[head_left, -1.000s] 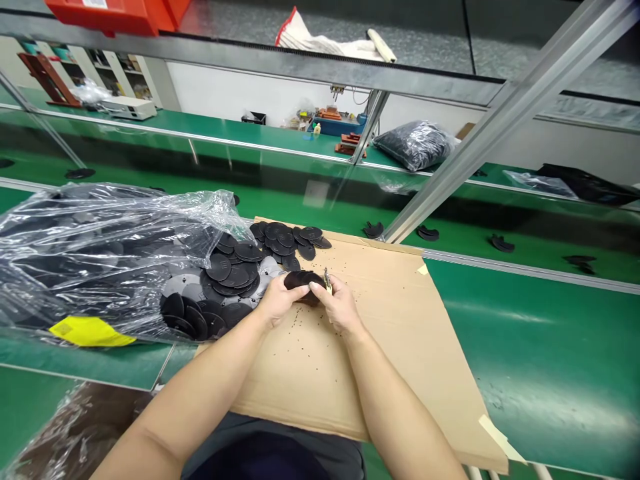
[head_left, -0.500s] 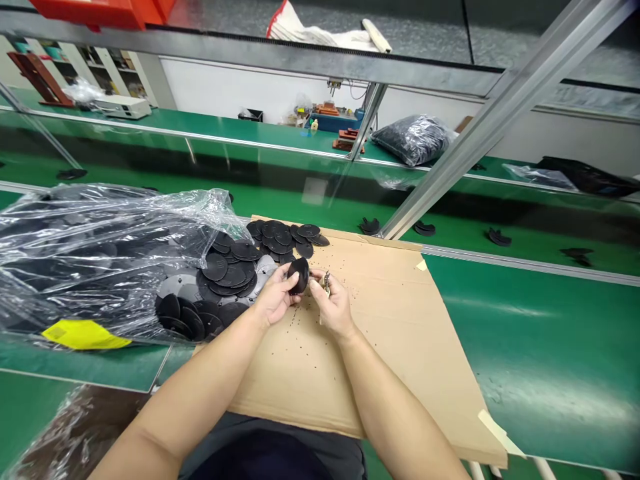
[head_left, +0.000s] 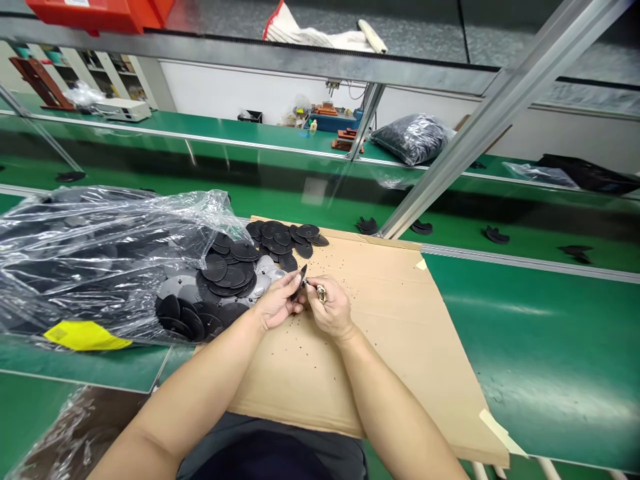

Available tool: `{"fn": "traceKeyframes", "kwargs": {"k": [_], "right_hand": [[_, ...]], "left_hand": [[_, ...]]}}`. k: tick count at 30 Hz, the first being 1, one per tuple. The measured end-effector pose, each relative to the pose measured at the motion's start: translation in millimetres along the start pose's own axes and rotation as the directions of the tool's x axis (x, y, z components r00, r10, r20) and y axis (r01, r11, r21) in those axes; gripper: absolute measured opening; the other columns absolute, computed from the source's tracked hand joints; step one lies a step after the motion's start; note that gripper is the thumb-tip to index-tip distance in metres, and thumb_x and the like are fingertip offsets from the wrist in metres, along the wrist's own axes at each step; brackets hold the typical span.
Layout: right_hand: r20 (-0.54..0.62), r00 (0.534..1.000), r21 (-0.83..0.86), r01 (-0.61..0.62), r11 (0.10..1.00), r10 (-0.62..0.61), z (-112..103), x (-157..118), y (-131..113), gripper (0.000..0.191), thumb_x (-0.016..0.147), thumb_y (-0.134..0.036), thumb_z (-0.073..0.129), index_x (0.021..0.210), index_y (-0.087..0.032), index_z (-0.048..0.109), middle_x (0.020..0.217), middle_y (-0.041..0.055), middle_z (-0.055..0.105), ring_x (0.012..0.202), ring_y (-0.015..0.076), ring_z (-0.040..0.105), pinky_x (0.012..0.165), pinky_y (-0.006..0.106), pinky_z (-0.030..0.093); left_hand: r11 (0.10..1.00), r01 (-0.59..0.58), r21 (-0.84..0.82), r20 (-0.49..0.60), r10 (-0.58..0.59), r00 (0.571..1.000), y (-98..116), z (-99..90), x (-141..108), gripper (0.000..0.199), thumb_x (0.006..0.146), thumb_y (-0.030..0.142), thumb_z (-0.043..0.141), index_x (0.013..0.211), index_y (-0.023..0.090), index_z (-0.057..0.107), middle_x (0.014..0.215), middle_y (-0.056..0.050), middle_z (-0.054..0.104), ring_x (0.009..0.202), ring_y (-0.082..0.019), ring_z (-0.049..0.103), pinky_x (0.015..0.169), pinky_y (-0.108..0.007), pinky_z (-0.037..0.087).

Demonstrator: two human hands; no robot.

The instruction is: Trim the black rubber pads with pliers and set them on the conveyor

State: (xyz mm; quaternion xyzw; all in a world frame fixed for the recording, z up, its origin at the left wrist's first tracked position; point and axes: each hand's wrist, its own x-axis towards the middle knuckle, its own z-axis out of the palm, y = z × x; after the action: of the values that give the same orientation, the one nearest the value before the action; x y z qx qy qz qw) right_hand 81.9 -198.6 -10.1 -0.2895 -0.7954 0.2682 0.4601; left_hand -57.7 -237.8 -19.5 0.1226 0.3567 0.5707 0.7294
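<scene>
My left hand [head_left: 278, 301] pinches a black disc [head_left: 301, 281], which is turned nearly edge-on to the camera. Close beside it, my right hand [head_left: 330, 308] is closed around a small metal tool [head_left: 321, 292], whose tip is at the disc's right side. Both hands are above a brown cardboard sheet [head_left: 400, 333] dotted with tiny dark specks. Piled black discs [head_left: 231, 270] lie left of my hands, spilling from a clear plastic bag [head_left: 100, 260]. Another group of black discs [head_left: 280, 239] rests at the cardboard's far left corner.
A slanted metal post [head_left: 450, 133] rises behind the cardboard. Dark curved parts [head_left: 496, 235] lie on the green surface [head_left: 540, 320] beyond and to the right. A yellow label [head_left: 87, 335] is on the bag. A red bin [head_left: 100, 13] and a white glove [head_left: 310, 33] sit on the upper shelf.
The disc in my left hand has turned from showing its face to nearly edge-on. My right hand has rotated and moved slightly left, with the tool now against the disc.
</scene>
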Motion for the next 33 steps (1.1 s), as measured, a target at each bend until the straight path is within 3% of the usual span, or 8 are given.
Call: {"fn": "traceKeyframes", "kwargs": {"k": [5, 11, 14, 18, 21, 24, 28, 33], "right_hand": [[-0.094, 0.955, 0.186, -0.260, 0.948, 0.280, 4.1, -1.7, 18.2, 0.018, 0.086, -0.034, 0.058, 0.095, -0.018, 0.063, 0.085, 0.0058, 0.064, 0.074, 0.0173, 0.059, 0.072, 0.033, 0.050], [-0.298, 0.754, 0.443, -0.433, 0.785, 0.585, 2.5, 3.7, 55.7, 0.036, 0.079, -0.048, 0.064, 0.092, -0.015, 0.063, 0.077, 0.0032, 0.060, 0.069, 0.0155, 0.055, 0.069, 0.031, 0.046], [-0.295, 0.733, 0.489, -0.435, 0.756, 0.612, 2.6, 6.9, 59.1, 0.037, 0.077, -0.050, 0.065, 0.089, -0.015, 0.062, 0.069, 0.0007, 0.056, 0.063, 0.0138, 0.050, 0.062, 0.028, 0.043], [-0.283, 0.761, 0.468, -0.421, 0.777, 0.584, 4.0, 10.5, 54.5, 0.032, 0.077, -0.047, 0.064, 0.084, -0.016, 0.062, 0.067, -0.0007, 0.053, 0.060, 0.0121, 0.045, 0.060, 0.027, 0.040], [-0.269, 0.747, 0.504, -0.429, 0.749, 0.609, 5.2, 13.0, 54.9, 0.031, 0.078, -0.046, 0.064, 0.083, -0.016, 0.061, 0.067, -0.0011, 0.052, 0.059, 0.0118, 0.044, 0.060, 0.026, 0.040], [-0.282, 0.705, 0.566, -0.425, 0.706, 0.650, 7.4, 15.0, 60.3, 0.033, 0.077, -0.049, 0.064, 0.081, -0.017, 0.060, 0.064, -0.0019, 0.049, 0.057, 0.0115, 0.042, 0.055, 0.025, 0.039], [-0.279, 0.649, 0.633, -0.430, 0.644, 0.708, 10.2, 16.3, 68.1, 0.035, 0.075, -0.051, 0.065, 0.081, -0.017, 0.059, 0.063, -0.0026, 0.047, 0.055, 0.0106, 0.041, 0.051, 0.023, 0.036], [-0.255, 0.550, 0.721, -0.440, 0.535, 0.795, 9.8, 17.2, 69.3, 0.035, 0.074, -0.050, 0.066, 0.080, -0.017, 0.058, 0.062, -0.0038, 0.045, 0.054, 0.0094, 0.039, 0.051, 0.022, 0.034]], "left_hand": [[0.983, -0.181, 0.021, -0.154, 0.182, 0.971, -0.6, 4.5, 3.9, 0.055, 0.058, 0.025, 0.085, 0.106, 0.017, 0.059, 0.085, -0.002, 0.063, 0.064, -0.010, 0.059, 0.051, -0.020, 0.046], [0.857, -0.360, 0.370, -0.334, 0.484, 0.809, 27.3, 23.5, 32.5, 0.044, 0.061, 0.016, 0.077, 0.103, 0.016, 0.063, 0.096, -0.006, 0.068, 0.082, -0.017, 0.063, 0.076, -0.031, 0.052], [0.548, -0.388, 0.741, -0.191, 0.726, 0.661, 64.2, 27.9, 63.9, 0.032, 0.069, 0.013, 0.068, 0.101, 0.016, 0.067, 0.096, -0.006, 0.068, 0.087, -0.019, 0.063, 0.087, -0.035, 0.050], [-0.022, -0.186, 0.982, 0.116, 0.851, 0.513, 122.1, 25.5, 108.4, 0.027, 0.076, 0.011, 0.059, 0.100, 0.016, 0.068, 0.105, -0.010, 0.061, 0.102, -0.022, 0.057, 0.098, -0.036, 0.043], [-0.257, -0.042, 0.966, 0.235, 0.794, 0.561, 143.9, 25.3, 138.3, 0.039, 0.074, 0.011, 0.060, 0.112, 0.018, 0.063, 0.117, -0.010, 0.054, 0.108, -0.023, 0.054, 0.100, -0.035, 0.042], [-0.347, 0.025, 0.937, 0.245, 0.708, 0.662, 132.0, 31.7, 165.9, 0.045, 0.073, 0.020, 0.066, 0.118, 0.017, 0.060, 0.122, -0.011, 0.052, 0.115, -0.026, 0.050, 0.102, -0.037, 0.040], [-0.359, -0.057, 0.932, 0.258, 0.542, 0.800, 84.4, 52.1, 200.1, 0.033, 0.077, 0.022, 0.063, 0.110, 0.016, 0.064, 0.116, -0.013, 0.057, 0.113, -0.026, 0.053, 0.102, -0.036, 0.039], [-0.206, -0.127, 0.970, 0.210, 0.453, 0.866, 37.0, 85.9, 243.5, 0.027, 0.075, 0.026, 0.067, 0.101, 0.016, 0.066, 0.109, -0.015, 0.063, 0.106, -0.029, 0.058, 0.096, -0.039, 0.041]]}}
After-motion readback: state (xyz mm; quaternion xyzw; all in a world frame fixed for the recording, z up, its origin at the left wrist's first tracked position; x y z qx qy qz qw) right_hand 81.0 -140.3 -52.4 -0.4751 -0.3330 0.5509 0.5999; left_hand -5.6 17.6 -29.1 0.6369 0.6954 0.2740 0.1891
